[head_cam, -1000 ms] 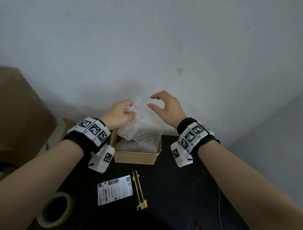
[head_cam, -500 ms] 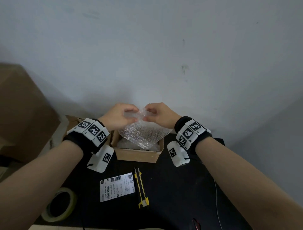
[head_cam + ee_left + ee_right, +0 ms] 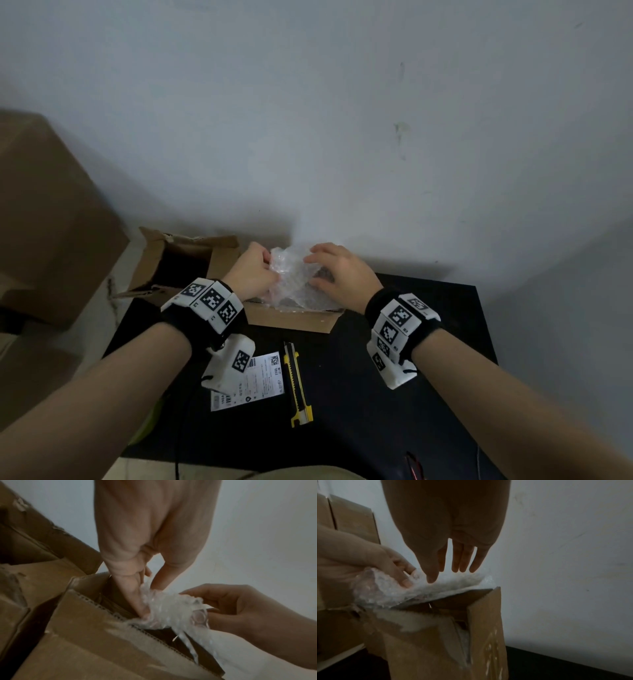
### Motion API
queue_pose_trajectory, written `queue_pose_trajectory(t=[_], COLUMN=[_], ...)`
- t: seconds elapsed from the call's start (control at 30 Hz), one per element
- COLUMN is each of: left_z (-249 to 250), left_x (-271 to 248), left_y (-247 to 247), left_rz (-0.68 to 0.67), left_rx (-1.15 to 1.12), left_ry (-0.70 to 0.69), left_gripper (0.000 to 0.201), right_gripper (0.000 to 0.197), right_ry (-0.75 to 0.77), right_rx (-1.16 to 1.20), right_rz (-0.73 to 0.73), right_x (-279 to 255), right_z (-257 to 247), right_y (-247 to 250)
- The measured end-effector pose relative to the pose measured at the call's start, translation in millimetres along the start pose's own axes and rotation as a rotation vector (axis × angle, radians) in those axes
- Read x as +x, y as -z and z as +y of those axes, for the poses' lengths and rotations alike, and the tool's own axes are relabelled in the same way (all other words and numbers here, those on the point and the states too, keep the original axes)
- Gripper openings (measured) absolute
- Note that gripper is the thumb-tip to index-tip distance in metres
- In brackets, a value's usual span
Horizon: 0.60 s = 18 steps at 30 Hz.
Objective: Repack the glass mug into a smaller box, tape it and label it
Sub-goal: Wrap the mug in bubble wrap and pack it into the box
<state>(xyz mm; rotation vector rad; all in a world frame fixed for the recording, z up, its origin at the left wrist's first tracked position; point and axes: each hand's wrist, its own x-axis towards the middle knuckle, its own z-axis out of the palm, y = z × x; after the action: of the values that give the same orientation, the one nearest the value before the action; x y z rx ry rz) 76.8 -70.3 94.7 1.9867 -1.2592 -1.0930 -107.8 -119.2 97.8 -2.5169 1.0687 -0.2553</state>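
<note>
A crumpled sheet of bubble wrap [image 3: 294,281] lies over the open top of the small cardboard box [image 3: 291,319] at the back of the black table [image 3: 428,329]. My left hand [image 3: 270,269] pinches the wrap's left end between thumb and fingers, as the left wrist view shows on the bubble wrap [image 3: 171,605] above the box's edge [image 3: 102,635]. My right hand [image 3: 318,270] hovers over the wrap's right side with fingers nearly straight. In the right wrist view only its thumb touches the wrap [image 3: 447,588] above the box [image 3: 484,628]. No glass mug shows.
A larger open cardboard box [image 3: 185,260] stands left of the small one. On the table near me lie a shipping label [image 3: 260,380] and a yellow utility knife [image 3: 297,387]. A tape roll [image 3: 150,421] peeks from under my left forearm. A big brown carton [image 3: 44,222] fills the far left.
Both hands have come down with the bubble wrap, from held up above the small box to lying on its top. The right hand has gone from pinching the wrap to nearly straight fingers.
</note>
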Motion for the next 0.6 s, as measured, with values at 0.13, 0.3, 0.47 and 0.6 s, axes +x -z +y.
queue_pose_trajectory(t=[0.13,0.3,0.47,0.6], left_z=[-6.7,-10.3,-16.1,-19.8], left_x=[0.5,-3.7,-9.9,-6.9], left_y=[2.8,6.2,4.8,3.5], left_rz=[-0.063,-0.066,-0.072,-0.105], left_rx=[0.05,0.053,0.01,0.115], left_ry=[-0.054,-0.287,-0.237,-0.188], left_gripper=[0.024,0.049,0.05,0.012], right_gripper=[0.053,0.05,0.027,0.033], right_ry=[0.019,0.113,0.102,0.007], right_rx=[-0.074,-0.114,-0.028,-0.049], right_rz=[0.049,0.217,0.244,0.169], right_x=[-11.3,-18.7,-28.8,-25.4], right_z=[1.4,5.5,1.4,0.0], right_y=[-7.1,-12.9,-18.2,-19.7])
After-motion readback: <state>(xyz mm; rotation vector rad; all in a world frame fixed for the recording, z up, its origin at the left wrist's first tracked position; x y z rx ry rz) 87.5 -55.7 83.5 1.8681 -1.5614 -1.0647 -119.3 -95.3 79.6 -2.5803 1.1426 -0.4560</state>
